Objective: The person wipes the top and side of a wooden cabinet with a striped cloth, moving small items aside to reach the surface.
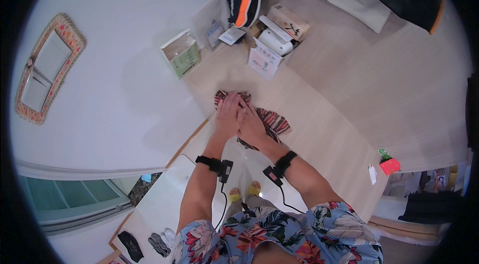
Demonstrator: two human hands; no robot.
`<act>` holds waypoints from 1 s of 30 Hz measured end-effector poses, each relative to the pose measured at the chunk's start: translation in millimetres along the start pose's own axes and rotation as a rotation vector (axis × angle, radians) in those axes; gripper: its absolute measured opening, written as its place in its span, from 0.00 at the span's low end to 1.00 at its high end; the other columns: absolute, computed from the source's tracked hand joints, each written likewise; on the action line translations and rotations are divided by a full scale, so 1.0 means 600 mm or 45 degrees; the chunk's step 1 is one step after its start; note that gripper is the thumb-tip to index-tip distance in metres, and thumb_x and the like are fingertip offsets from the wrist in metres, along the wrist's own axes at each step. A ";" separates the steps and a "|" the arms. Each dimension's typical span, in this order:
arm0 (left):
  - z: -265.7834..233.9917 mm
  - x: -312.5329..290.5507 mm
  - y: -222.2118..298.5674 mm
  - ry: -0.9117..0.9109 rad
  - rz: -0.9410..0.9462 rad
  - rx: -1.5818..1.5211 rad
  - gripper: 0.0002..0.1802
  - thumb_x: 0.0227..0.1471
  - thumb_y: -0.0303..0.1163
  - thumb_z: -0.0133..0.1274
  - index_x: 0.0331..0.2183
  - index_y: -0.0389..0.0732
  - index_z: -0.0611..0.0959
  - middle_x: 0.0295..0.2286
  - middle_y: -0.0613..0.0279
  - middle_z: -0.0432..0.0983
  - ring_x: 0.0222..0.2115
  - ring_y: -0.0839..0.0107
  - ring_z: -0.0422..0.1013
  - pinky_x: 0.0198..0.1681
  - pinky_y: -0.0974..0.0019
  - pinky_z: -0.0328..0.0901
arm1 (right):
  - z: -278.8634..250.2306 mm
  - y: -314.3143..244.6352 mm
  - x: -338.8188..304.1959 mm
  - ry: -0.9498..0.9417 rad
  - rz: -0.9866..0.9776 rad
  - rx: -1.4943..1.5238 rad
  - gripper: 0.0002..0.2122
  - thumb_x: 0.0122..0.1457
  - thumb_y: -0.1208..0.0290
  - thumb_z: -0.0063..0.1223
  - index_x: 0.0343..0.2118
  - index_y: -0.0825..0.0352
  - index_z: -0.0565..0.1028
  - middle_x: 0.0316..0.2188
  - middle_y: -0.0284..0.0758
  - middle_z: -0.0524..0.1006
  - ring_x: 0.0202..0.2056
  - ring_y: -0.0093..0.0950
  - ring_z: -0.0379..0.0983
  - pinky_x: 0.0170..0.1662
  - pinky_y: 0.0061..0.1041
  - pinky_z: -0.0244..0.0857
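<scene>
1. Striped cloth (pixel 274 121), dark red, black and cream: it lies on the pale table (pixel 324 129) in front of you, partly under your hands.
2. Risk, my judgement: uneven pressure from your left hand (pixel 228 114) and right hand (pixel 252 125) could bunch it or drag it askew, since its right end lies loose, with nothing on top.
3. Long axis: roughly diagonal, from far left, beneath your fingertips, to nearer right, where it fans out (another part shows below your right wrist, so the outline is uncertain).
4. Fingers: yours lie extended and close together, the hands overlapping over the cloth. I cannot tell whether they pinch any fabric.
5. Each forearm carries a strapped black device, left (pixel 219 168) and right (pixel 275 172), with a cable; slack there might snag if you reach far.
6. Beyond the cloth: a green-and-white box (pixel 185 59) and an open carton (pixel 264 62) holding something white.
</scene>
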State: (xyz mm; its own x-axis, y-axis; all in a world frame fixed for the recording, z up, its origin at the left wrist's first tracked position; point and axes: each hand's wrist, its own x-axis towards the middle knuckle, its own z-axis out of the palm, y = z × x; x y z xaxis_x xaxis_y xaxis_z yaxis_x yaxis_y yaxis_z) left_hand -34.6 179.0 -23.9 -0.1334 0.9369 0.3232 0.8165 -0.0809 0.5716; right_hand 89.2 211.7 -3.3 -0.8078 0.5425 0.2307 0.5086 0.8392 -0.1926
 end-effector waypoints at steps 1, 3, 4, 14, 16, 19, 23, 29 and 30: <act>-0.013 0.012 -0.020 0.007 -0.038 0.008 0.31 0.56 0.45 0.43 0.56 0.38 0.64 0.58 0.54 0.57 0.61 0.60 0.50 0.63 0.51 0.43 | 0.014 -0.003 0.025 -0.035 -0.016 -0.076 0.30 0.55 0.62 0.47 0.60 0.67 0.59 0.61 0.42 0.58 0.65 0.41 0.45 0.66 0.41 0.36; -0.033 0.035 -0.057 0.010 -0.107 0.030 0.30 0.56 0.44 0.43 0.56 0.39 0.64 0.57 0.55 0.58 0.60 0.60 0.51 0.63 0.50 0.43 | 0.039 -0.009 0.072 0.007 -0.061 -0.008 0.31 0.50 0.64 0.53 0.58 0.68 0.61 0.61 0.43 0.56 0.64 0.43 0.46 0.65 0.43 0.40; -0.040 0.041 -0.074 0.043 -0.103 0.013 0.29 0.55 0.42 0.44 0.55 0.38 0.65 0.57 0.54 0.58 0.59 0.58 0.53 0.63 0.51 0.44 | 0.050 -0.014 0.090 0.040 -0.071 -0.018 0.31 0.50 0.64 0.53 0.58 0.68 0.61 0.61 0.43 0.57 0.63 0.43 0.47 0.65 0.43 0.40; -0.045 0.064 -0.112 0.145 -0.107 -0.017 0.25 0.54 0.39 0.44 0.53 0.41 0.70 0.56 0.55 0.60 0.58 0.56 0.55 0.62 0.48 0.41 | 0.066 -0.019 0.135 0.074 -0.054 0.016 0.30 0.51 0.64 0.53 0.58 0.65 0.62 0.58 0.42 0.62 0.64 0.41 0.46 0.66 0.42 0.38; -0.035 0.052 -0.089 0.116 -0.087 -0.011 0.25 0.54 0.39 0.44 0.53 0.41 0.69 0.56 0.55 0.60 0.58 0.56 0.54 0.62 0.48 0.41 | 0.065 -0.012 0.107 0.110 -0.028 0.061 0.30 0.49 0.65 0.55 0.57 0.66 0.62 0.57 0.42 0.63 0.64 0.41 0.46 0.66 0.41 0.38; -0.002 0.009 -0.043 0.122 -0.011 0.018 0.26 0.53 0.39 0.45 0.52 0.39 0.69 0.55 0.54 0.61 0.59 0.56 0.53 0.62 0.47 0.42 | 0.040 -0.011 0.033 0.065 0.006 0.031 0.31 0.48 0.66 0.55 0.57 0.68 0.63 0.57 0.43 0.63 0.64 0.40 0.48 0.65 0.40 0.40; 0.068 -0.059 0.077 0.108 0.118 0.061 0.28 0.51 0.39 0.47 0.51 0.35 0.69 0.54 0.48 0.61 0.59 0.52 0.52 0.62 0.46 0.44 | -0.006 0.016 -0.122 0.001 0.147 0.199 0.32 0.46 0.67 0.56 0.56 0.70 0.63 0.57 0.43 0.63 0.63 0.41 0.48 0.65 0.40 0.41; 0.119 -0.155 0.286 -0.129 0.230 -0.260 0.34 0.47 0.40 0.52 0.52 0.30 0.67 0.55 0.41 0.59 0.59 0.48 0.51 0.62 0.45 0.43 | -0.123 0.009 -0.355 -0.133 0.393 0.101 0.32 0.49 0.68 0.53 0.59 0.69 0.60 0.60 0.41 0.59 0.65 0.39 0.44 0.66 0.39 0.39; 0.131 -0.174 0.314 -0.138 0.247 -0.274 0.34 0.47 0.40 0.52 0.52 0.30 0.67 0.55 0.41 0.59 0.59 0.48 0.51 0.62 0.45 0.43 | -0.138 0.008 -0.390 -0.129 0.413 0.090 0.32 0.49 0.68 0.53 0.59 0.69 0.60 0.60 0.41 0.59 0.65 0.39 0.44 0.66 0.39 0.39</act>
State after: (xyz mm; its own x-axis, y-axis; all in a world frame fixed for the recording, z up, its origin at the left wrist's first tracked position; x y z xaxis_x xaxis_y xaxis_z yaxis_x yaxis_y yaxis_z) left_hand 177.1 92.8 -9.4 0.0832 0.9267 0.3664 0.6818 -0.3211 0.6574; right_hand 305.0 91.8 20.9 -0.6346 0.7712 0.0513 0.7249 0.6169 -0.3065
